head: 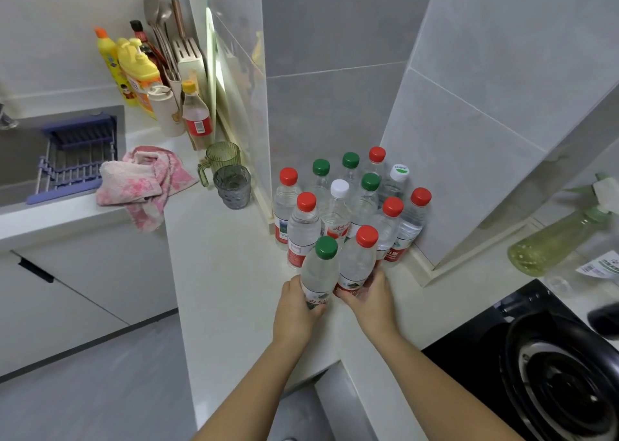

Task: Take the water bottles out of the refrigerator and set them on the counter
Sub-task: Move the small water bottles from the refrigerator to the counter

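Pale kitchen counter (217,273) is running into a corner of grey wall tiles (335,105); head cam is looking down on it.

Hands:
- L hand (294,310) is gripping a clear plastic water bottle w/ green cap (320,269), fingers curling round the lower label.
- R hand (371,300) is gripping a clear plastic water bottle w/ red cap (356,263) the same way, fingers wrapping low on the body.
- Both bottles are standing upright, side by side & touching, at the front of the group. Bases are hiding behind the hands, so can't tell if they are sitting on the counter.

Rest of the batch: ten more clear water bottles (336,212) are standing upright in a tight cluster on the counter, packing into the tiled corner just behind the two held ones. Caps are showing red, green & white.

Surroundings:
- Ribbed green glass mug (222,159) & ribbed grey glass tumbler (232,187) are standing just beside each other, L of the cluster, near the wall.
- Crumpled pink patterned towel (144,182) is lying by the steel sink (20,159), one end hanging over the counter edge.
- Purple drain rack (77,159) is sitting across the sink.
- Yellow pump detergent bottle (139,72) & white knife block (191,61) are standing at the back L.
- Black gas hob (536,357) is filling the lower R; pale green spray bottle (556,243) is showing above it at the R edge.
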Demonstrator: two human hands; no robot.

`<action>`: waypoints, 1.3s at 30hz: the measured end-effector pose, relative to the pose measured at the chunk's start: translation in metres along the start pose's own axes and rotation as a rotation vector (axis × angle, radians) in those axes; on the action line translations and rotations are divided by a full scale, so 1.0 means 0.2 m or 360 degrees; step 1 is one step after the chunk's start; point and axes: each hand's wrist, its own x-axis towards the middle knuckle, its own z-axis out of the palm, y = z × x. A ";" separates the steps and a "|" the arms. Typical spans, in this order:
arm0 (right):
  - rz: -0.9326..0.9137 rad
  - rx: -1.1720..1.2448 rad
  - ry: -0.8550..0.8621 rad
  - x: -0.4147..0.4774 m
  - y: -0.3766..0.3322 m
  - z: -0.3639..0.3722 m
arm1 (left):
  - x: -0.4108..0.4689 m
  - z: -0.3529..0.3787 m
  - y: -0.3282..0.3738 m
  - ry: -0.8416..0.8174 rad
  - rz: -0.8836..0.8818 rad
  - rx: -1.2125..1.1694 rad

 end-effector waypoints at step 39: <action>-0.0059 -0.0166 0.0119 0.06 -0.01 -0.01 | 0.24 -0.07 -0.04 -0.0150 -0.0083 0.0559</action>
